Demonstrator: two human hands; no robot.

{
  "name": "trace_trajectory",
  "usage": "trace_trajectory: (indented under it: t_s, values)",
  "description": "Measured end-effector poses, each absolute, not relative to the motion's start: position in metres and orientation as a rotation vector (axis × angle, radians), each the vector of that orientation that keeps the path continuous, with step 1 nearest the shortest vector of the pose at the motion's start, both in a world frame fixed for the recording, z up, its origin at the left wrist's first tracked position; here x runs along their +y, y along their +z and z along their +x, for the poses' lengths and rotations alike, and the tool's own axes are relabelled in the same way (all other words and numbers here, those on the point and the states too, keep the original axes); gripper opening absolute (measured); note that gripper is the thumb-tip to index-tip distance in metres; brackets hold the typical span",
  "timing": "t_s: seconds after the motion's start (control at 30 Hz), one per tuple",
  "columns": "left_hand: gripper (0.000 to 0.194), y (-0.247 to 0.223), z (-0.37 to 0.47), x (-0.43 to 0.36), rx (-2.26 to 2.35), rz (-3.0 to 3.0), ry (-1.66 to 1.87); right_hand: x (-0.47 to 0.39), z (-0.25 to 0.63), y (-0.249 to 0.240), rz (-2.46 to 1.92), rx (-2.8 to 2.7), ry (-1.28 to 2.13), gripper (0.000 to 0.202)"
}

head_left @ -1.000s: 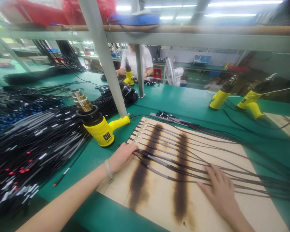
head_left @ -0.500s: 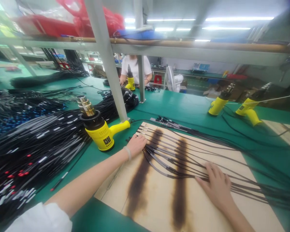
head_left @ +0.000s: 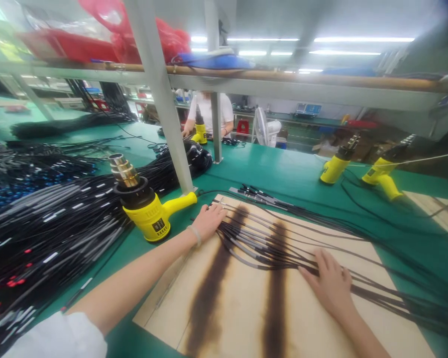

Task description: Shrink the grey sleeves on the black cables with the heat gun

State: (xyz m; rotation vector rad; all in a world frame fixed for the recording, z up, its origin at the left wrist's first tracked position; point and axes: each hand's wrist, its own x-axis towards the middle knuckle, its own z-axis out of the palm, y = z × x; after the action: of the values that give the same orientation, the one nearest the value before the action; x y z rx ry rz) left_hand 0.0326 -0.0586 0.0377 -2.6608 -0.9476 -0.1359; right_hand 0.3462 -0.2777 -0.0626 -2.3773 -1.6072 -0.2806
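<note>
Black cables with grey sleeve sections (head_left: 263, 243) run across a pale wooden board (head_left: 242, 308) marked by two dark scorched bands. At the board's far left edge, my left hand (head_left: 208, 221) is closed over the cable ends, its fingers covering their tips. My right hand (head_left: 330, 281) grips the same cables farther right, thumb on the near side and fingers across the top. Between both hands the strands bunch together at the ends and bow toward me in the middle. A yellow heat gun (head_left: 145, 214) stands nozzle up, left of my left hand.
More cables (head_left: 272, 198) lie behind the board. A large cable pile (head_left: 67, 214) covers the left side of the green table (head_left: 246, 164). A metal shelf post (head_left: 162, 99) rises behind the heat gun. Two other heat guns (head_left: 334, 166) stand at right. A person (head_left: 207, 114) sits opposite.
My left hand has shifted slightly and now covers more of the cable ends, which are bunched closer. My right hand stays on the cables. The view has tilted a little.
</note>
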Motion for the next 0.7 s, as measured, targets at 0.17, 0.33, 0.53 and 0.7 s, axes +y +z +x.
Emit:
trace_trajectory:
  t_s: [0.17,0.33,0.53,0.7]
  values:
    - [0.053,0.025,0.049,-0.029,-0.935,-2.701,-0.093,-0.257,0.357,-0.064,-2.445,-1.572,-0.184,0.068]
    - [0.037,0.025,0.056,-0.013,-0.879,-2.778,-0.040,-0.253,0.359,-0.065,-2.456,-1.569,-0.171,0.067]
    - [0.019,0.027,0.066,-0.011,-0.897,-2.772,-0.086,-0.255,0.356,-0.064,-2.433,-1.559,-0.205,0.068]
    - [0.019,0.031,0.066,-0.009,-0.926,-2.776,-0.193,-0.256,0.353,-0.059,-2.392,-1.571,-0.258,0.069]
